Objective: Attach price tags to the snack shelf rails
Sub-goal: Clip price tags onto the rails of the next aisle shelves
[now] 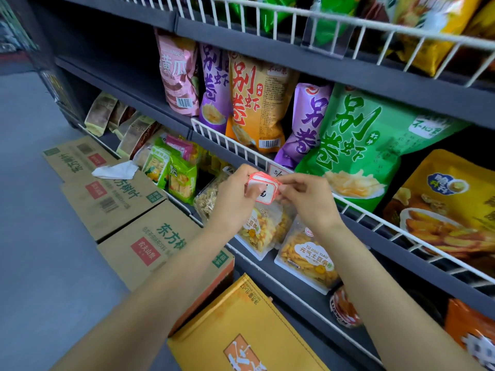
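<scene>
My left hand [235, 194] grips a small stack of red-bordered white price tags [263, 187], thumb across the top tag. My right hand [308, 196] pinches the stack's right edge with its fingertips. Both hands hover just in front of the white wire rail [227, 141] of the middle snack shelf. One white price tag [277, 171] with handwriting hangs on that rail, right behind the stack. Purple, orange and green snack bags stand behind the rail.
Several cardboard boxes [144, 239] lie on the grey floor at the shelf's foot, one with a crumpled white paper [116, 170] on top. A yellow box [241, 330] sits near my left forearm. Lower and upper shelves hold more snack bags behind wire rails.
</scene>
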